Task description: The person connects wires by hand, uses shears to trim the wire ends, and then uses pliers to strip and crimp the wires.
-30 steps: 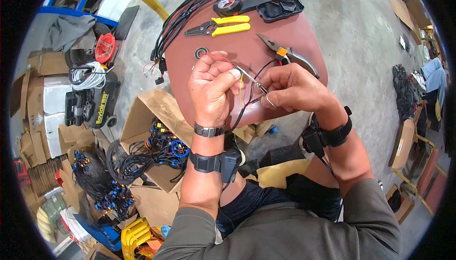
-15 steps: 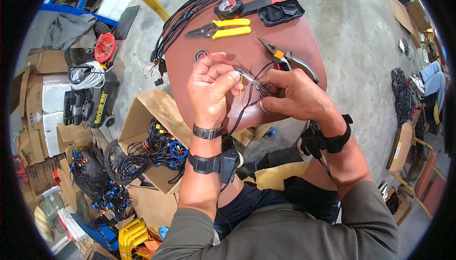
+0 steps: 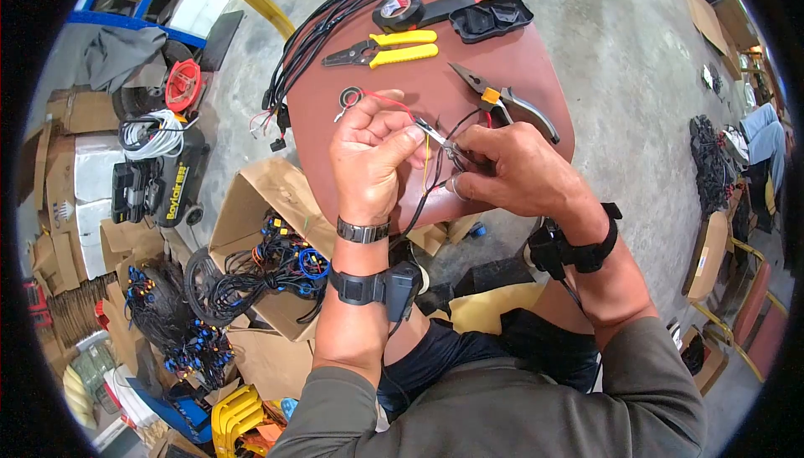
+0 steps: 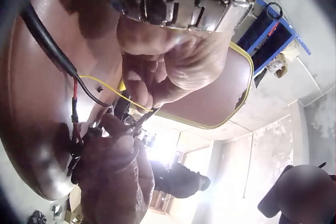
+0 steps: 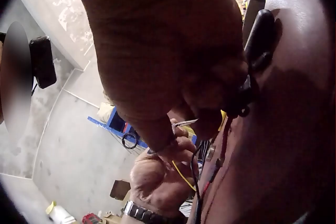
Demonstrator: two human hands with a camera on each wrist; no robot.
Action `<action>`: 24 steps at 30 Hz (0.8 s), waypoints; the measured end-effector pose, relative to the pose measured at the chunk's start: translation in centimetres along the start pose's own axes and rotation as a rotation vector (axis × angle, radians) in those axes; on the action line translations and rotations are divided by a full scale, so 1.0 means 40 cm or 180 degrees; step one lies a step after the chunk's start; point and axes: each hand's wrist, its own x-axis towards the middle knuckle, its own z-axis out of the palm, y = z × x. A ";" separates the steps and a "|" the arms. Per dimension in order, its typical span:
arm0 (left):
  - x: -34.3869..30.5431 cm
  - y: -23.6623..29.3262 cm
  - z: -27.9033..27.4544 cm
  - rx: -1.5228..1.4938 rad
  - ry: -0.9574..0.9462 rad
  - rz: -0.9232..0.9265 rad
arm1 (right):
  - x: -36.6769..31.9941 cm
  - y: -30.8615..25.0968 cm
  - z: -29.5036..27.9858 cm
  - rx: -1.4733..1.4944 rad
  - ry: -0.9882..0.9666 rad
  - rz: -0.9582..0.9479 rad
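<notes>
My left hand (image 3: 368, 152) pinches thin wire ends between thumb and fingertips above the brown seat (image 3: 327, 165). A red wire (image 3: 387, 100) loops over its fingers. In the left wrist view a yellow wire (image 4: 113, 88) runs from a black-sheathed cable (image 4: 50, 43) up to those fingertips. Opposite, my right hand (image 3: 519, 169) grips small metal scissors (image 3: 437, 136), a silver handle loop showing at the thumb. Their tips meet the wires right beside the left thumb. The right wrist view shows a blade (image 5: 186, 122) near the left fingers; the right hand hides the handles.
Yellow-handled wire strippers (image 3: 402, 48), black tape (image 3: 398, 11), long-nose pliers (image 3: 502, 100) and a black tray (image 3: 492, 18) lie on the seat. A bundle of black cables (image 3: 310, 43) lines its left edge. Below left stands a cardboard box (image 3: 251, 207) of wiring.
The right hand has shifted slightly left, its fingers closing further around the scissors, and the handle loop now sits against the thumb. The left hand keeps its pinch on the wires.
</notes>
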 end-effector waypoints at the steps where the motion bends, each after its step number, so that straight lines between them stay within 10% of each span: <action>1: 0.000 0.000 0.000 0.0013 -0.0009 -0.0023 | -0.001 0.001 0.000 -0.0007 -0.0005 -0.0002; 24: -0.006 0.009 -0.003 0.0194 -0.0267 -0.0273 | -0.007 0.012 -0.009 0.0086 -0.0067 -0.0357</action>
